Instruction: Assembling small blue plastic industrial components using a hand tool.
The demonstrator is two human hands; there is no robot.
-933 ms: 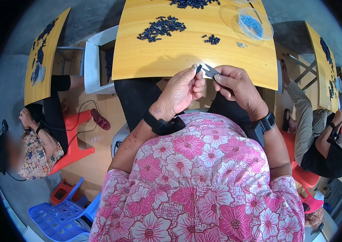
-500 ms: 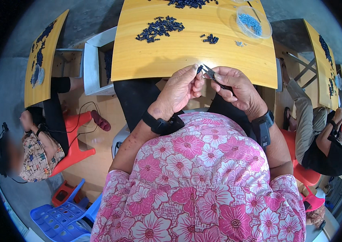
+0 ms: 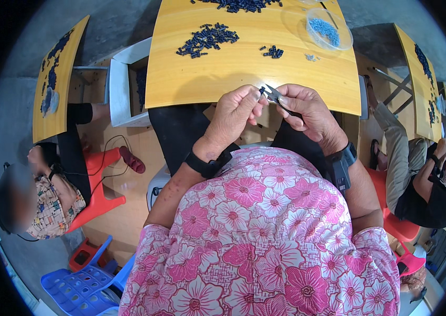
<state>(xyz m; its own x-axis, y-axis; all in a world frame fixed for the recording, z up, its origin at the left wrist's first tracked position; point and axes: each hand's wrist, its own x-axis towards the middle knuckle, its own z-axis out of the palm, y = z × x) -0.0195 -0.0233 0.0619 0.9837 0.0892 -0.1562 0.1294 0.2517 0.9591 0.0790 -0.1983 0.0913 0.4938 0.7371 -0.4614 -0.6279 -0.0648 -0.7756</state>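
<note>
Both my hands meet at the near edge of the yellow table (image 3: 223, 79), working one small dark piece with tweezers.

My left hand (image 3: 233, 117) pinches a small dark piece (image 3: 261, 90) between thumb and fingertips, held just over the table's near edge. My right hand (image 3: 307, 108) grips slim metal tweezers (image 3: 275, 96), fingers closed around them, their tips touching the piece. Both wrists wear black bands. Farther out on the table lie a loose pile of dark blue pieces (image 3: 207, 39), a smaller cluster (image 3: 273, 51) to its right, and a clear round dish (image 3: 328, 29) holding light blue bits. Left of the table a white bin (image 3: 120, 87) stands beside my knee. Other people sit at yellow tables on both sides of me.
</note>
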